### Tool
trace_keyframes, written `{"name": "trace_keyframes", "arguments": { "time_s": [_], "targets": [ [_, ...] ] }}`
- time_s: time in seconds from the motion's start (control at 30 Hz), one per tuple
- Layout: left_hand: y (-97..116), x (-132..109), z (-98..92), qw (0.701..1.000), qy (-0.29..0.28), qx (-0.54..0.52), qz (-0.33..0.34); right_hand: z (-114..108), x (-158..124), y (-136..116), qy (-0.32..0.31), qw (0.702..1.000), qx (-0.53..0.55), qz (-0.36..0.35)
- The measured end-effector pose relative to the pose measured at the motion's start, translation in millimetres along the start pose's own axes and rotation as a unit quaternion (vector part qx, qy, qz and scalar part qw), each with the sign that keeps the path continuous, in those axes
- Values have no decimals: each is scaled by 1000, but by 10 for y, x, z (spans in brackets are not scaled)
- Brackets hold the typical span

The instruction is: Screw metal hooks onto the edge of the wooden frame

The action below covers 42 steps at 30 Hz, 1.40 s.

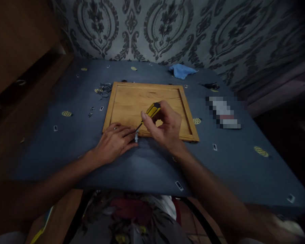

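The likeliest slip, to my eye, is the screwdriver [152, 110] skating off its mark. Its thin shaft slants down toward 7 o'clock, and the tip lands right at the fingertips of the left hand [114, 142]. A push at that slant could send the tip into those fingers or gouge the wood. The light is dim, so aiming at something this small is harder. The small metal piece [136, 137] could also tip or slide away on the soft table cover [66, 145].

The right hand [167, 127] is curled around the yellow-and-black handle, thumb on top. The left hand lies palm down with its fingers stretched along the near rail, gripping nothing that shows. Whether it touches the metal piece or only lies just beside it, I cannot tell.

The wooden frame [147, 98] is a flat, pale 4-sided panel with a raised rim, lying in the middle of the table. The metal piece stands at its 6 o'clock edge, pale and too small to make out further.

Loose metal bits [104, 89] lie at the frame's 10 o'clock corner, and a blue cloth [181, 70] lies at 1 o'clock.
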<state>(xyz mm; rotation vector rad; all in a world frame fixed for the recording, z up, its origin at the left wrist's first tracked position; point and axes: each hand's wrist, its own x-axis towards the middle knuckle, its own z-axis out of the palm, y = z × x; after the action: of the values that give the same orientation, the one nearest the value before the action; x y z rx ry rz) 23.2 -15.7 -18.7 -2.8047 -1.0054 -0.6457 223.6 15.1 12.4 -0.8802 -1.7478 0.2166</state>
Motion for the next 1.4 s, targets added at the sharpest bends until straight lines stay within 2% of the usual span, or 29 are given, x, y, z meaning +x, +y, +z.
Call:
{"name": "trace_keyframes", "arguments": {
  "time_s": [0.3,0.53,0.73,0.9,1.2,1.4],
  "targets": [
    [25,11,-2,1000,6,5,-1,-31,36,-24,0,998,30,58],
    [20,0,29,1000,-5,1,-13,-109,77,-76,-114,977,113,137],
    [22,14,18,1000,6,8,-1,-152,119,-90,-170,949,218,154],
    [21,13,14,1000,-8,2,-7,-141,130,-97,-173,943,234,162],
    [37,25,3,1000,5,21,-1,-46,68,-79,-111,947,229,195],
    [29,13,16,1000,-3,19,-5,-148,161,-93,-162,940,234,187]
  ]
}}
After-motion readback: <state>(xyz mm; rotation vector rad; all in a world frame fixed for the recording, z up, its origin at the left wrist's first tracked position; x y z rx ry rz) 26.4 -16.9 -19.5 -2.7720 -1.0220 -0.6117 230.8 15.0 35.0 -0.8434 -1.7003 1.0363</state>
